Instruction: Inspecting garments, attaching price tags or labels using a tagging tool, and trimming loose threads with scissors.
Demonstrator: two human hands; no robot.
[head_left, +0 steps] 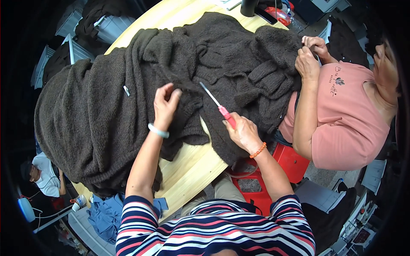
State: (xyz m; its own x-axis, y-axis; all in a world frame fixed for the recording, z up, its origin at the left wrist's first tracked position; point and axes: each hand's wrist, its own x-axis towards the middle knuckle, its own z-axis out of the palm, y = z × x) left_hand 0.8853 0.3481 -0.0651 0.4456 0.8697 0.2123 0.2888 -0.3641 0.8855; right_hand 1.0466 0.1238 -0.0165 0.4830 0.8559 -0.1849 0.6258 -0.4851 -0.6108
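Observation:
Dark brown knitted garments [111, 111] lie heaped in folds across the table in front of me. In my right hand [244, 133] is a slim tool with a pink handle [223, 111] and a thin metal shaft. Its tip points up and left, over the knit. Left of the tip, my left hand [165, 104] is above the fabric with bent fingers and the thumb apart. I see nothing held in it. A small white tag [126, 90] shows on the knit farther left.
At the right, a person in a pink shirt [348, 123] grips the same dark knit. The pale wooden table [188, 166] shows at its near edge. A red stool [250, 183] stands below it. Blue cloth [106, 217] lies at lower left, and a dark cylinder [248, 7] stands at the back.

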